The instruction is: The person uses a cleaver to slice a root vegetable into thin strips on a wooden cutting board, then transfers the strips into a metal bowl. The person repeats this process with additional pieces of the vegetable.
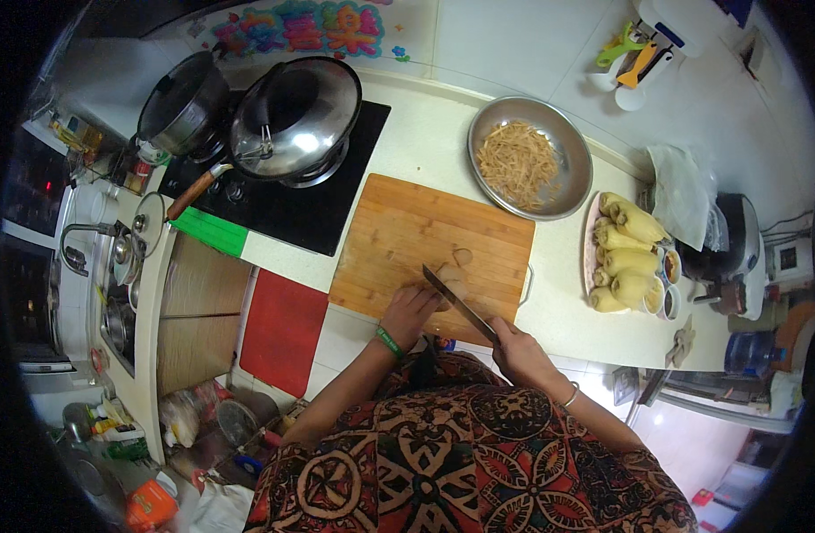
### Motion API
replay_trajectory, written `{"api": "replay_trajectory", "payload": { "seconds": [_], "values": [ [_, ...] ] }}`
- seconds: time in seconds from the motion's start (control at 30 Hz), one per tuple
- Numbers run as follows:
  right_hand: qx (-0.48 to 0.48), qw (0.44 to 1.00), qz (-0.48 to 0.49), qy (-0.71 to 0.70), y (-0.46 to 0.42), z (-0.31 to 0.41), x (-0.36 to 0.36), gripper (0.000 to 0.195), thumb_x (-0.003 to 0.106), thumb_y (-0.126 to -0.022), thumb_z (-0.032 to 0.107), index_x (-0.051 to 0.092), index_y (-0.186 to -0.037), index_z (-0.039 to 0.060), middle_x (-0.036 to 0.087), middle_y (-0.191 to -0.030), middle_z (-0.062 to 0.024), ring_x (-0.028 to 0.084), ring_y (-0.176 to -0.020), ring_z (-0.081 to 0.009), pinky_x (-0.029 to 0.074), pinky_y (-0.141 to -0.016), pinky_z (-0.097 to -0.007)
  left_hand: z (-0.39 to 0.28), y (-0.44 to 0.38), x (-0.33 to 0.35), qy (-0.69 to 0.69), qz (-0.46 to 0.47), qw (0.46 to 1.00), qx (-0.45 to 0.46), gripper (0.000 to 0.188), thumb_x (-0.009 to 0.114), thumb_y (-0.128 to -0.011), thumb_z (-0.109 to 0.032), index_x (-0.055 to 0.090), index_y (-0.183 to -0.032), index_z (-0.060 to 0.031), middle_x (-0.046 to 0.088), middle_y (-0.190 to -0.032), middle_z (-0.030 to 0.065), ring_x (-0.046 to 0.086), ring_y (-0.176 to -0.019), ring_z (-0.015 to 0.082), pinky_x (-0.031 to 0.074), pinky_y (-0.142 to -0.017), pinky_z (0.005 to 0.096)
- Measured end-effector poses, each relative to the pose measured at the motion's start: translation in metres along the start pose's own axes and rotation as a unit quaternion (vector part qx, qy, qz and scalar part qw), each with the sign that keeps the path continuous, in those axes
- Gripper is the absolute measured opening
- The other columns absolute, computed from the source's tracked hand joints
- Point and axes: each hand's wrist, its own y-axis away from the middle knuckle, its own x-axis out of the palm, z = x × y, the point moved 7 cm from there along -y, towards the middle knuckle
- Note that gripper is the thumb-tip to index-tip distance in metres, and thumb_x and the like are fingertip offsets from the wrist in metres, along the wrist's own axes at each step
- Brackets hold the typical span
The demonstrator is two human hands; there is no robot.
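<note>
My right hand (522, 353) grips the handle of a kitchen knife (462, 305). The blade slants up and left over a wooden cutting board (394, 220), edge-on to me. My left hand (409, 313), with a green band at its wrist, is curled on the board left of the blade. Its fingers press on a pale vegetable piece (442, 305), mostly hidden by the hand and knife. Thin round slices (462, 256) of the vegetable lie flat beyond and right of the blade.
A steel bowl (574, 166) of pale shreds (517, 163) stands behind the board. Right of it, a plate (589, 260) carries pale yellow-green vegetables (627, 266) beside small seasoning bowls (671, 301). A lidded wok (301, 120) and a pot (181, 106) sit on the black cooktop (341, 200) at left.
</note>
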Motion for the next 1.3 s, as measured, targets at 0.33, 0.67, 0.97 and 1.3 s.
{"api": "replay_trajectory", "payload": {
  "seconds": [0.33,0.67,0.97,1.3],
  "values": [
    [-0.024,1.0,-0.017,-0.01,-0.054,0.007,0.025,0.04,0.049,-0.086,0.0,0.039,-0.124,0.0011,0.058,-0.101,-0.0334,0.06,-0.085,-0.0504,0.049,-0.073,-0.0548,-0.005,-0.005,0.002,-0.025,0.031,0.999,0.007,0.039,0.052,-0.082,-0.013,0.061,-0.119,-0.0095,0.06,-0.125,0.0074,0.053,-0.111,0.0255,0.042,-0.093,0.043],
    [-0.023,1.0,-0.017,-0.003,-0.049,-0.002,0.027,0.043,0.05,-0.086,0.002,0.037,-0.127,0.0002,0.058,-0.102,-0.0341,0.06,-0.085,-0.0512,0.049,-0.073,-0.0558,0.0,-0.001,0.008,-0.016,0.024,1.0,-0.001,0.025,0.055,-0.08,-0.014,0.063,-0.102,-0.0064,0.062,-0.12,0.0092,0.054,-0.109,0.0289,0.044,-0.091,0.0455],
    [-0.045,0.998,-0.044,-0.017,-0.038,0.008,0.027,0.038,0.048,-0.088,0.003,0.039,-0.124,-0.004,0.057,-0.106,-0.0337,0.06,-0.089,-0.0502,0.049,-0.075,-0.0552,0.0,0.002,0.002,-0.027,0.006,0.999,0.024,0.032,0.055,-0.081,-0.014,0.062,-0.111,-0.0068,0.059,-0.119,0.0073,0.053,-0.107,0.0257,0.043,-0.086,0.0412],
    [-0.061,0.993,-0.098,0.013,-0.085,-0.009,0.062,0.038,0.052,-0.085,0.001,0.041,-0.122,-0.0014,0.059,-0.102,-0.0316,0.061,-0.084,-0.0491,0.05,-0.07,-0.0552,0.0,0.0,-0.001,-0.017,-0.001,1.0,0.019,0.025,0.056,-0.081,-0.012,0.064,-0.103,-0.005,0.06,-0.116,0.0102,0.054,-0.109,0.0292,0.046,-0.09,0.044]
  ]
}}
